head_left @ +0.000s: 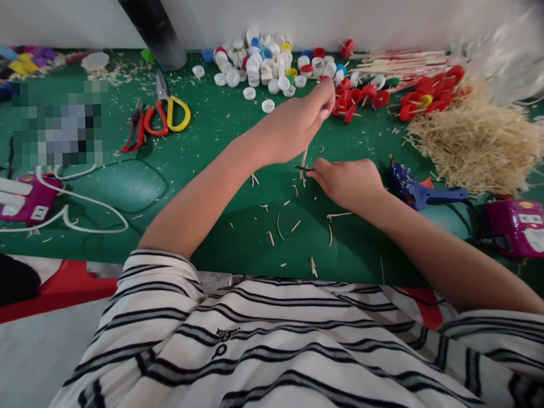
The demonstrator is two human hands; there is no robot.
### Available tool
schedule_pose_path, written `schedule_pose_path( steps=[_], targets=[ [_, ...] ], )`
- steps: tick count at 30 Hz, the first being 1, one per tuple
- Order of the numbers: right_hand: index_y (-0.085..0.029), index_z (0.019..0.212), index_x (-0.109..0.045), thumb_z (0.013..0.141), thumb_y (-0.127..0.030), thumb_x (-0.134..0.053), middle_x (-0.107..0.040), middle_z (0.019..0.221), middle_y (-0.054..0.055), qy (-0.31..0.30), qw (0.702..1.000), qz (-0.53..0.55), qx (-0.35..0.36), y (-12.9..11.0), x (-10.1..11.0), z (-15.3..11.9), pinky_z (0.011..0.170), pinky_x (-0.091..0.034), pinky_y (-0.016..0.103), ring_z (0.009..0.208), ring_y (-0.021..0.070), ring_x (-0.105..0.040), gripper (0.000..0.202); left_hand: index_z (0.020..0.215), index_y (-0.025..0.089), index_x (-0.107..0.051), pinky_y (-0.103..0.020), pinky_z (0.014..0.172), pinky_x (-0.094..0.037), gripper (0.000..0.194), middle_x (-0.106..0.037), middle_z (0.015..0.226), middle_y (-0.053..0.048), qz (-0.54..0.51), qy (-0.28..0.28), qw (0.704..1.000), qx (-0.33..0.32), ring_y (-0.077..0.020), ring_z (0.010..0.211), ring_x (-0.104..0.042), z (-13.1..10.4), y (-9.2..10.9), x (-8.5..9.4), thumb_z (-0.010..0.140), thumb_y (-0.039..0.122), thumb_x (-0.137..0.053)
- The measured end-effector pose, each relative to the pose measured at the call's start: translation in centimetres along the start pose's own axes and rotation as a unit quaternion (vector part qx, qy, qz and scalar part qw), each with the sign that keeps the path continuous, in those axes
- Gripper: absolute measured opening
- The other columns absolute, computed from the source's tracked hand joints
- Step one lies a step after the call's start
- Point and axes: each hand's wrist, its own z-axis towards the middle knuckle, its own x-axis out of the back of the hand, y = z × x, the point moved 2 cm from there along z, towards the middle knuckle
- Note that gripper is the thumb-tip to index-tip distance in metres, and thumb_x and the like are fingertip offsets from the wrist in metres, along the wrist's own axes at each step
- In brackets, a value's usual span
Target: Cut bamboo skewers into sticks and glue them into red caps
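My left hand (307, 122) is closed and stretched out over the table, its fingertips near red bottle caps (351, 97) on short sticks. A thin wooden stick (305, 158) runs down from under that hand; the fingers' grip on it is partly hidden. To its right, my right hand (351, 180) is closed around a small dark blade (303, 168), which points left and meets the stick's lower part. The blade's handle is hidden in the fingers. Thin wood shavings (295, 226) lie below both hands.
White and coloured bottle caps (267, 64) are heaped at the back. Left are scissors (170, 112), red-handled pliers (135, 130) and a purple power socket (26, 200) with white cables. Right are a shavings pile (479, 140), a blue glue gun (414, 184) and another purple socket (520, 225).
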Motion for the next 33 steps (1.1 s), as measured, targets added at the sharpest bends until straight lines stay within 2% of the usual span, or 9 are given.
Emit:
schedule_pose_path(
  steps=[4, 10, 15, 20, 27, 33],
  targets=[
    [-0.018, 0.133, -0.066, 0.116, -0.054, -0.015, -0.079, 0.1, 0.015, 0.064, 0.996, 0.03, -0.045, 0.8, 0.7, 0.4, 0.066, -0.023, 0.036, 0.079, 0.0241, -0.065, 0.065, 0.105, 0.028, -0.049, -0.041, 0.074, -0.036, 0.014, -0.061, 0.086, -0.006, -0.006, 0.005, 1.0, -0.005, -0.0241, 0.079, -0.057, 0.2, -0.5, 0.0, 0.108, 0.032, -0.036],
    [-0.016, 0.129, -0.067, 0.116, -0.051, -0.017, -0.079, 0.096, 0.015, 0.029, 0.999, 0.038, -0.007, 0.5, -1.6, 0.2, 0.065, -0.021, 0.035, 0.076, 0.0237, -0.065, 0.062, 0.102, 0.029, -0.053, -0.045, 0.072, -0.037, 0.019, -0.065, 0.088, -0.009, -0.034, 0.021, 0.999, -0.015, -0.0263, 0.077, -0.058, 0.2, -1.2, 0.0, 0.107, 0.035, -0.036],
    [-0.017, 0.13, -0.065, 0.116, -0.051, -0.015, -0.079, 0.094, 0.016, 0.013, 1.0, 0.022, -0.004, 0.6, -1.7, -0.1, 0.065, -0.021, 0.036, 0.077, 0.0255, -0.067, 0.062, 0.103, 0.028, -0.051, -0.044, 0.072, -0.036, 0.019, -0.062, 0.087, -0.008, -0.034, 0.025, 0.999, -0.009, -0.0256, 0.078, -0.057, 0.2, -1.3, -0.2, 0.108, 0.037, -0.035],
    [-0.02, 0.126, -0.069, 0.116, -0.052, -0.016, -0.079, 0.094, 0.015, -0.012, 1.0, -0.003, 0.024, 0.4, -1.8, -0.5, 0.066, -0.021, 0.035, 0.078, 0.0256, -0.068, 0.062, 0.105, 0.027, -0.053, -0.041, 0.074, -0.039, 0.016, -0.065, 0.089, -0.008, -0.029, 0.023, 0.999, 0.009, -0.0245, 0.082, -0.061, 0.2, -1.1, -0.1, 0.108, 0.033, -0.038],
    [-0.017, 0.133, -0.066, 0.116, -0.053, -0.014, -0.079, 0.103, 0.016, 0.069, 0.997, 0.031, -0.034, 0.4, 0.0, 0.7, 0.065, -0.022, 0.036, 0.08, 0.0252, -0.068, 0.065, 0.104, 0.028, -0.051, -0.043, 0.073, -0.038, 0.017, -0.065, 0.089, -0.009, -0.017, 0.018, 1.0, -0.006, -0.025, 0.078, -0.059, 0.3, -0.9, -0.1, 0.108, 0.034, -0.035],
    [-0.017, 0.13, -0.064, 0.115, -0.05, -0.014, -0.079, 0.096, 0.016, 0.048, 0.998, 0.034, -0.015, 0.0, -1.5, 0.3, 0.065, -0.022, 0.036, 0.077, 0.0247, -0.066, 0.062, 0.101, 0.03, -0.053, -0.045, 0.074, -0.039, 0.017, -0.064, 0.085, -0.008, -0.035, 0.025, 0.999, -0.01, -0.0285, 0.083, -0.062, 0.2, -1.7, 0.0, 0.107, 0.034, -0.037]
  ],
)
